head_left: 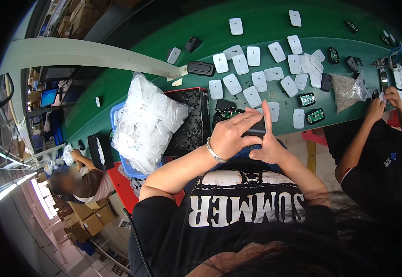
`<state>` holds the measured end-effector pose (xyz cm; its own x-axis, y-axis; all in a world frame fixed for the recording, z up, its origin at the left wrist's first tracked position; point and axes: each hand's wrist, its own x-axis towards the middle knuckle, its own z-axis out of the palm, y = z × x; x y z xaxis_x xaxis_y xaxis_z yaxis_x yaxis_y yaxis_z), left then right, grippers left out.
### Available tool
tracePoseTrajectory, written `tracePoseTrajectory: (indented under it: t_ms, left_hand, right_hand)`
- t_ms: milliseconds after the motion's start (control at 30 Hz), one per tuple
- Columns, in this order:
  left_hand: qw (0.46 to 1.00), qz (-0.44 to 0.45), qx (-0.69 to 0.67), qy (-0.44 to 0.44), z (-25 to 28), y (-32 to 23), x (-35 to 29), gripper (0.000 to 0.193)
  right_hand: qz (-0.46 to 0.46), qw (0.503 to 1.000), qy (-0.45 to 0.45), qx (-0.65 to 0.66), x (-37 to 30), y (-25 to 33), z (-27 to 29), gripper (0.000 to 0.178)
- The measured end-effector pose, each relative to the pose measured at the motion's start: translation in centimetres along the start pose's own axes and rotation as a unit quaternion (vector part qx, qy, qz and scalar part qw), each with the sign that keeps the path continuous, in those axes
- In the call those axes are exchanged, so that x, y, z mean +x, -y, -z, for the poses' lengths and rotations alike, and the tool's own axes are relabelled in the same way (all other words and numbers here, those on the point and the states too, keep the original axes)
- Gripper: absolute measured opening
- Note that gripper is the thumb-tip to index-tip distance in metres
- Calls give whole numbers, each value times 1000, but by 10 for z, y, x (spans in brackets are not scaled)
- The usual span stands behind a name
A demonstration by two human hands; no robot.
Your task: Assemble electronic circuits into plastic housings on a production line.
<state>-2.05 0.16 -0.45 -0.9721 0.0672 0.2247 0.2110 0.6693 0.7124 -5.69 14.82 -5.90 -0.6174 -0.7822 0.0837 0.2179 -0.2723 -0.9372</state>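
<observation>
At the near edge of the green bench, my left hand (235,134), with a bracelet on its wrist, curls over a small black plastic case (257,129). My right hand (271,147) grips the same case from the right, one finger stretched up along its side. Part of the case is hidden by my fingers. Just beyond my left hand lies a black housing with a green circuit board (229,112) showing. Many white rounded plates (252,96) are scattered past my hands, one white plate (273,111) lying close to my right fingers.
On the left, a clear bag of white parts (145,120) rests over a blue bin (131,166) beside a scuffed black box (189,122). Open circuit-board units (315,116) and a bag of small granules (346,92) lie right. Co-workers sit right (376,152) and far left (78,180).
</observation>
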Motion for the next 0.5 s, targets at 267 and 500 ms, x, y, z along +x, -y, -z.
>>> tracePoseTrajectory:
  t_ms: [267, 500]
  left_hand:
    - [996, 49, -59, 46, 7, 2, -4, 52]
    - [991, 55, -116, 28, 6, 6, -11, 51]
  right_hand:
    - [-14, 992, -33, -121, 0, -3, -5, 135]
    - [29, 957, -21, -287, 0, 5, -9, 133]
